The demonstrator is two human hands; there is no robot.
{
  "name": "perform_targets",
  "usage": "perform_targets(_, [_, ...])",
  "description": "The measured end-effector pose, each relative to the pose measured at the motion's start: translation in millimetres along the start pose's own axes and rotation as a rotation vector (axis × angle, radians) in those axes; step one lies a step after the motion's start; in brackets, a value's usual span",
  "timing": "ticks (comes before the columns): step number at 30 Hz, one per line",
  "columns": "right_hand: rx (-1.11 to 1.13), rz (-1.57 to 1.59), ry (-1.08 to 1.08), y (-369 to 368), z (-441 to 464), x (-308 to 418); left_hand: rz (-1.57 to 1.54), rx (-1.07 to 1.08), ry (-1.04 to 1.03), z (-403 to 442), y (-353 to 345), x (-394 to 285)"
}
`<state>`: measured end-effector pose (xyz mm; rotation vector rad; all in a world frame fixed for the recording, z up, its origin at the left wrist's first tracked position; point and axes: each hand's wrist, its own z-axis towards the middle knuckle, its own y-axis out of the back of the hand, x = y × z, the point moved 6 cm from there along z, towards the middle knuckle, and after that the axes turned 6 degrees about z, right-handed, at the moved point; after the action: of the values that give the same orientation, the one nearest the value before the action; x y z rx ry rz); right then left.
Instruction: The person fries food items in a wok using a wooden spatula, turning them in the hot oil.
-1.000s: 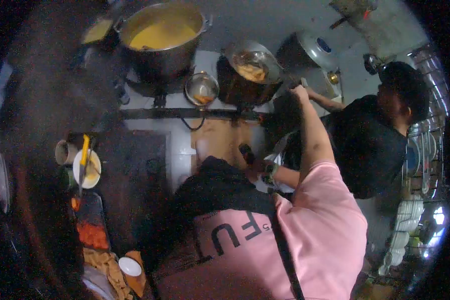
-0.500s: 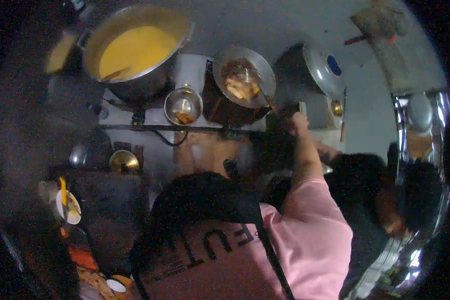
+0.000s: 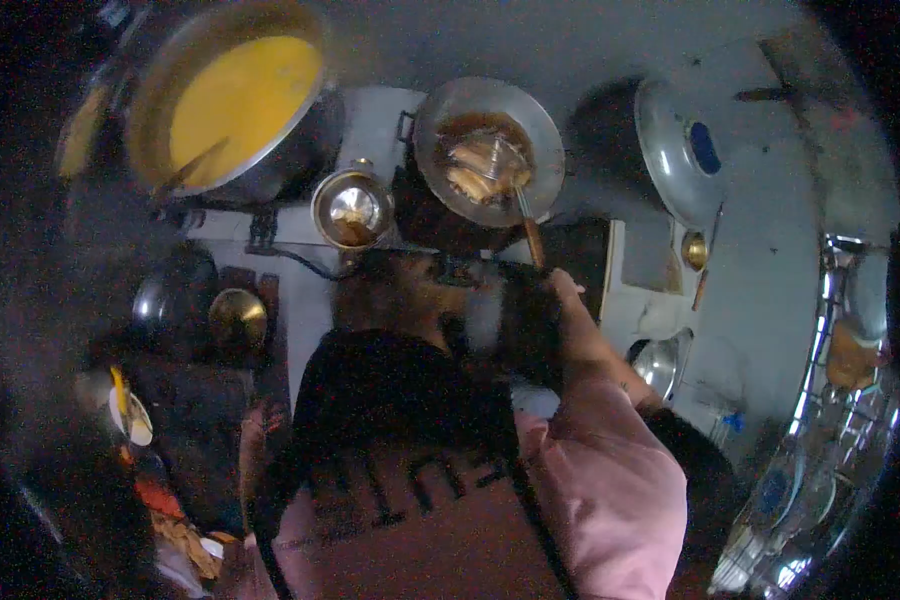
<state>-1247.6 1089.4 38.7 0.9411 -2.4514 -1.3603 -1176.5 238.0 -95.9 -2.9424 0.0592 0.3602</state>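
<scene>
My right hand [image 3: 565, 284] is closed around the wooden handle [image 3: 533, 240] of a wire skimmer [image 3: 508, 160]. The skimmer's head rests in a metal wok [image 3: 547, 120], where pale golden pieces [image 3: 470, 170] lie in brown oil. Low at the left, my left hand [image 3: 261, 414] hangs near my side, dim and blurred; its fingers cannot be made out. Just left of the wok is a small metal strainer pot [image 3: 354, 208] with some brown pieces in it.
A large pot [image 3: 150, 110] of yellow liquid stands at the upper left, a ladle [image 3: 192, 168] leaning in it. A big metal lid [image 3: 675, 150] is at the right. A dark-sleeved person's forearm [image 3: 642, 392] shows beside my right arm. A dish rack [image 3: 805, 430] stands far right.
My right hand has shifted down and left, drawing the skimmer handle toward me. My left hand has come into view. The dark-clothed person at the right has mostly moved out of view.
</scene>
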Motion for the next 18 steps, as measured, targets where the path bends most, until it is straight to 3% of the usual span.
perform_targets(1, [-0.020, -0.011, 0.020, -21, 15, -8, -0.017, -0.016, 0.001, 6, 9, 13])
perform_targets(3, [-0.039, -0.026, 0.061, -33, 19, -1, -0.019, 0.507, -0.155, 17, -8, 23])
perform_targets(6, [0.014, -0.099, 0.222, -37, 6, 11, -0.298, 0.573, -0.082, 19, -5, 20])
perform_targets(7, [0.020, -0.006, 0.258, -41, 7, 16, -0.293, 0.579, -0.079, 20, -9, 14])
perform_targets(10, [0.042, 0.234, 0.312, -17, -17, 38, 0.163, 0.339, -0.041, 26, -4, -3])
perform_targets(12, [0.056, 0.386, 0.312, -1, -46, 49, 0.244, 0.273, -0.024, 30, -1, -22])
perform_targets(14, [-0.115, 0.642, 0.288, 16, -60, 44, 0.290, 0.239, -0.026, 35, -2, -41])
perform_targets(18, [-0.050, 0.505, 0.209, 52, -114, 64, 0.376, 0.193, -0.065, 37, -6, -76])
